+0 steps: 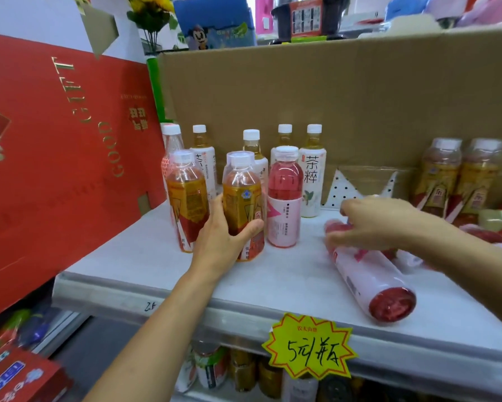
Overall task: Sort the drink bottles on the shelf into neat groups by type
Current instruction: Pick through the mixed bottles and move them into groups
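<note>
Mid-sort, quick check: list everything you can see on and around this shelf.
amber bottles: at least four, red-gold labels; two front left, two far right.
white-label bottles: four, pale tea, back row.
pink bottles: one upright mid-shelf, one lying front right.
gift box: one, red, left.
cardboard: one, brown, behind bottles.
price tag: one, yellow, shelf edge.
shelf: one, white.
lower bottles: several, mixed, below.
left hand: grips an amber bottle.
right hand: on the lying pink bottle's neck; grip blurred.
</note>
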Available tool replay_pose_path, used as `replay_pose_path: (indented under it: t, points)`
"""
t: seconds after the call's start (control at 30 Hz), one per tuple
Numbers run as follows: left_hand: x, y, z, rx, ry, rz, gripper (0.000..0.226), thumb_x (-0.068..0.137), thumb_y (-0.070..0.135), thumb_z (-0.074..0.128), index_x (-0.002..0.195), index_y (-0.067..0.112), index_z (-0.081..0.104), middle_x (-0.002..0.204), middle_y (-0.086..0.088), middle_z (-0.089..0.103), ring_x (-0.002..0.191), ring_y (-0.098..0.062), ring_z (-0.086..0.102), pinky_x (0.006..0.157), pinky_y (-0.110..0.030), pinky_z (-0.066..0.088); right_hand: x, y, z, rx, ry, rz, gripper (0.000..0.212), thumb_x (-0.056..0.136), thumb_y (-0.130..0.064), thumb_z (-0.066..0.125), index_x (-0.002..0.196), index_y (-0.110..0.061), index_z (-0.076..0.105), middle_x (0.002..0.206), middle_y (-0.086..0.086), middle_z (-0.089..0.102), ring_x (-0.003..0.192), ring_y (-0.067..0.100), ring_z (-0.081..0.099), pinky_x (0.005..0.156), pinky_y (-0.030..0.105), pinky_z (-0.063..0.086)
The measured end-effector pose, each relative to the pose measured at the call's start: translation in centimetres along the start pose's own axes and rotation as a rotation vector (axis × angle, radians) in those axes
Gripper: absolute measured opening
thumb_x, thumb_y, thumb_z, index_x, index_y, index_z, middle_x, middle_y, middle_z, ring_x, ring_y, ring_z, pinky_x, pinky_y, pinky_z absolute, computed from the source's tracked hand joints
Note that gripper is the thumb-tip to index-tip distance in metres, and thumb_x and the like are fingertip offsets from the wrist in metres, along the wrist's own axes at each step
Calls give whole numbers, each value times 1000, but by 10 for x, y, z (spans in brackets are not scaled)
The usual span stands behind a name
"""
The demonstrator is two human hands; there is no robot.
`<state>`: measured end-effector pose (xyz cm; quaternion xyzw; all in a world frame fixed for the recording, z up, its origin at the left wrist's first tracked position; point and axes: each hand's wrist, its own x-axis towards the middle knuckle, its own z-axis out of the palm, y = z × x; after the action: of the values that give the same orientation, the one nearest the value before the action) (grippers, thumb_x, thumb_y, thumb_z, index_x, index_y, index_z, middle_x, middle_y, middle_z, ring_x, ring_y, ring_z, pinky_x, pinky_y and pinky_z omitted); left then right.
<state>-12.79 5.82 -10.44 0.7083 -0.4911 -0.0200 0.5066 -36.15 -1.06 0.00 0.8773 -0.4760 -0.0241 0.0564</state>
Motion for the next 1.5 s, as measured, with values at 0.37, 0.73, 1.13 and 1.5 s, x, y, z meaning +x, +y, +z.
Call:
replay_pose_path:
  t: [0.37,0.73,1.13,1.5]
  points:
    - [1,-2,-3,-48,-42,-26,82,78,62,70,144,34,29,136,10,56,122,-17,56,92,-31,44,-13,3,34,563,-7,224,47,69,-59,66,99,-25,52,90,2,66,74,17,66,65,32,54]
    - [-2,3,-4,-68,-48,-25,74,81,58,70,139,29,36,130,6,59,116,-18,57,87,-31,43,-10,-59,47,1324,498,-107,66,75,-17,83,125,-23,40,111,-9,64,99,1,65,91,25,52]
    - [-70,45,-24,-34,245,302,55,91,25,68,139,17,43,134,2,45,123,-18,47,103,-44,46,-24,30,46,939,411,-110,60,86,-37,71,137,-17,48,136,-1,53,126,12,50,107,30,39]
    - [-25,145,151,755,-302,1092,60,63,30,84,117,15,64,122,-5,63,118,-28,55,97,-40,47,19,166,48,640,163,72,32,95,-34,59,103,-3,65,88,7,69,77,21,64,70,36,54]
